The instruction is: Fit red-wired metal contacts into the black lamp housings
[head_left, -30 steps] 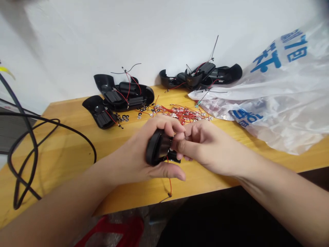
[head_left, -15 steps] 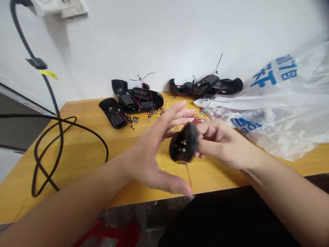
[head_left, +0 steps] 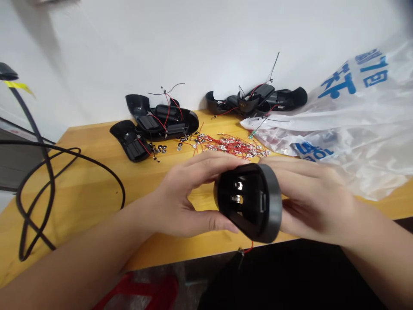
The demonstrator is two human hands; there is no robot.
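A black plastic housing (head_left: pixel 258 202) is held up over the front edge of the wooden table, its hollow end facing me with small metal contacts inside. My left hand (head_left: pixel 196 193) grips it from the left, thumb below and fingers behind. On the other side, my right hand (head_left: pixel 309 198) holds it, with the fingertips hidden behind the housing. A red wire (head_left: pixel 248 249) with a small metal end hangs beneath it. Behind my hands lies a pile of red wires with metal contacts (head_left: pixel 235 145).
Black housings with wires (head_left: pixel 171 122) stand at the back left, more housings (head_left: pixel 258 101) at the back. A plastic bag (head_left: pixel 364 129) covers the right side. A black cable (head_left: pixel 48 172) loops at left; a red stool (head_left: pixel 145 288) is below.
My left hand has closed onto the housing, where it was open beside it before. The housing has come nearer and turned, and my right hand has moved right with it.
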